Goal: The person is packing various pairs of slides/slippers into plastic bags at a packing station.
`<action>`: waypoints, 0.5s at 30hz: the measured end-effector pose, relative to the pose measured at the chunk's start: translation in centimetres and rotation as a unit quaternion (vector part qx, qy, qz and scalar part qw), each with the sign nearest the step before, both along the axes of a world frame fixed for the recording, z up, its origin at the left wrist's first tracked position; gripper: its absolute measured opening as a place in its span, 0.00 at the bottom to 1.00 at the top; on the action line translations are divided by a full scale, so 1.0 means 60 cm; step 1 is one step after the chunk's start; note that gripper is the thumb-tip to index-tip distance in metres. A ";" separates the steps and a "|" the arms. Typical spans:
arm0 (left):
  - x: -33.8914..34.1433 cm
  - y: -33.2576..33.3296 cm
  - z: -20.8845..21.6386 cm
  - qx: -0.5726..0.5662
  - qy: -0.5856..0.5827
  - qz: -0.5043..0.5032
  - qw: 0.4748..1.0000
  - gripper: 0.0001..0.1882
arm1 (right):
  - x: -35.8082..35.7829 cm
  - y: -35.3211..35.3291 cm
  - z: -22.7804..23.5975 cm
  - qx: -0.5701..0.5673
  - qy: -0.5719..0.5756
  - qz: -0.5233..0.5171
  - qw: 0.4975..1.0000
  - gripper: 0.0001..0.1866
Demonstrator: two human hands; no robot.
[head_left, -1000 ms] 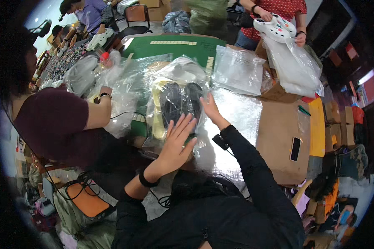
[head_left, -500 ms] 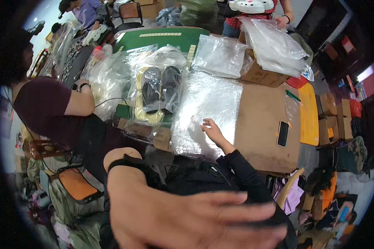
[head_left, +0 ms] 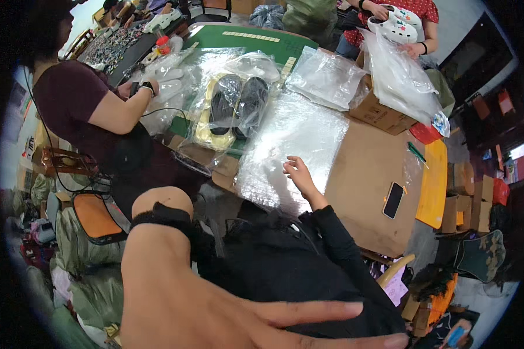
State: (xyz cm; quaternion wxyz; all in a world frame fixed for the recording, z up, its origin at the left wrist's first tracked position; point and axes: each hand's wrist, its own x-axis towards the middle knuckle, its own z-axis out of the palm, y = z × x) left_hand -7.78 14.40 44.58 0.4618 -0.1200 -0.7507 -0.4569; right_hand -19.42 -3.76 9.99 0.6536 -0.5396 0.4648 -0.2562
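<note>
My left hand [head_left: 233,317] is raised close to the camera, fingers spread flat and pointing right, with nothing in it. My right hand [head_left: 297,173] rests with loosely curled fingers on a sheet of clear bubble wrap [head_left: 297,139] spread on the table. Beyond the sheet lie two dark shoes in a clear plastic bag [head_left: 239,102], on top of yellow ones [head_left: 204,131].
A person in a maroon top [head_left: 81,102] works at the left of the table. A second person in red [head_left: 399,17] holds a white clog over a clear bag at the far right. A phone [head_left: 393,199], cardboard boxes [head_left: 384,113] and stacked clear bags [head_left: 326,75] lie on the brown table.
My left hand has come off the bagged shoes and up toward the camera. My right hand has drawn back from the shoes onto the bubble wrap.
</note>
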 end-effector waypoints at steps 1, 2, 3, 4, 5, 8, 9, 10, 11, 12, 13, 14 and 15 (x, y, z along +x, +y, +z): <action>-0.016 -0.004 0.001 0.000 -0.001 0.011 1.000 0.45 | 0.008 0.002 0.001 0.000 0.001 0.013 1.000 0.23; -0.029 -0.024 0.004 0.000 -0.002 0.010 1.000 0.45 | 0.007 0.002 0.002 -0.005 0.002 0.007 1.000 0.23; -0.013 -0.031 0.007 0.000 -0.002 0.008 1.000 0.45 | 0.007 0.001 0.004 -0.010 0.003 0.001 1.000 0.23; -0.020 -0.034 0.006 0.000 -0.003 0.009 1.000 0.45 | 0.008 0.000 0.008 -0.003 0.000 0.001 1.000 0.23; -0.023 -0.026 0.005 0.001 -0.003 0.011 1.000 0.45 | 0.011 0.001 0.007 -0.001 0.002 0.005 1.000 0.23; -0.017 -0.030 0.000 0.002 -0.003 -0.003 1.000 0.45 | 0.006 -0.002 0.004 -0.005 0.006 -0.005 1.000 0.23; -0.021 -0.028 -0.002 0.002 -0.003 -0.010 1.000 0.45 | 0.002 -0.003 -0.002 -0.007 0.002 -0.009 1.000 0.24; -0.013 -0.033 -0.001 0.000 -0.007 -0.012 1.000 0.45 | 0.005 -0.003 -0.001 -0.010 -0.005 -0.008 1.000 0.24; -0.017 -0.031 0.001 -0.001 -0.010 -0.015 1.000 0.45 | 0.006 -0.002 0.000 -0.010 -0.006 -0.008 1.000 0.24; -0.015 -0.050 0.004 -0.002 -0.014 -0.018 1.000 0.45 | 0.005 -0.001 0.002 -0.008 -0.002 -0.012 1.000 0.24; -0.019 -0.053 0.005 -0.003 -0.017 -0.022 1.000 0.45 | 0.004 0.000 0.003 -0.006 0.001 -0.017 1.000 0.24; -0.014 -0.049 0.005 -0.004 -0.021 -0.026 0.999 0.45 | 0.006 -0.001 0.004 -0.006 0.000 -0.018 1.000 0.24; -0.013 -0.056 0.002 -0.003 -0.023 -0.038 0.999 0.45 | 0.002 -0.002 0.003 -0.006 0.005 -0.017 1.000 0.24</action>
